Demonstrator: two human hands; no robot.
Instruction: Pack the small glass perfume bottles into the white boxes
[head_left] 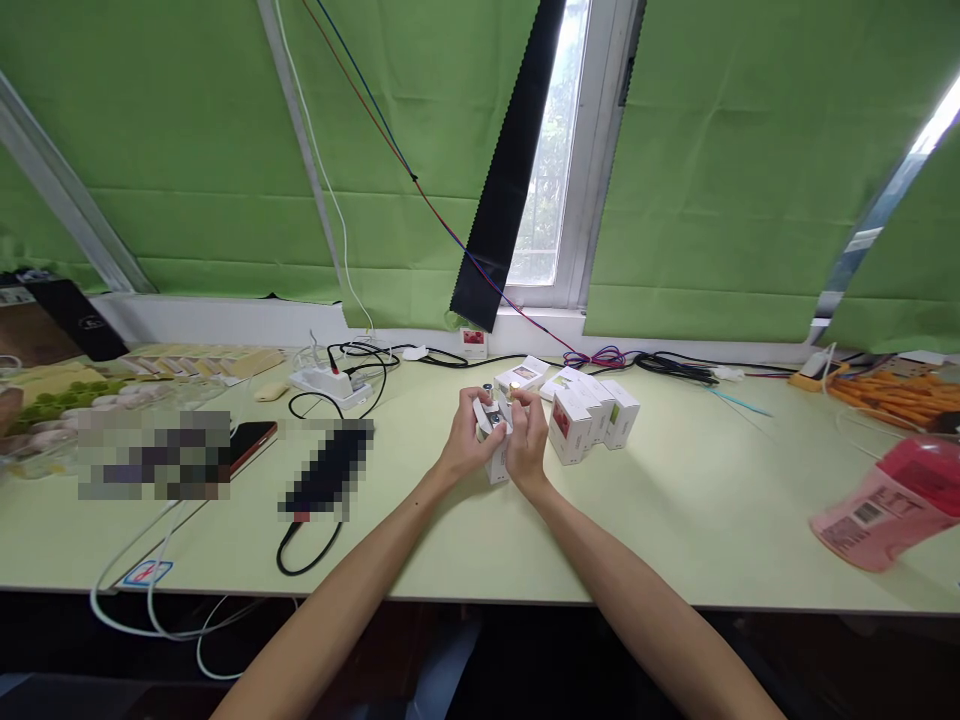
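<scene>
Hands first. Left hand (466, 440) curled round a small white cardboard carton (495, 462), fingers pressed on its left face, thumb near the raised top flap; grip steadies the carton upright just above the tabletop. Right hand (527, 437) closed against the carton's right side, fingertips pinched at the open mouth beside a small dark-capped item (493, 416) seated there; exact contact too small to confirm. Both wrists bent inward, forearms converging from the lower edge toward the centre, elbows out of view.

Just right of the hands: row of matching small white cartons with red and green printed faces (592, 418), upright, touching one another. One more lying flat behind (523, 375). Pale green tabletop (675, 520) beneath. Farther left: white power strip with black cables (330, 382). Far right: pink plastic bottle on its side (892, 503), well apart. Green fabric blinds (187, 140) behind.
</scene>
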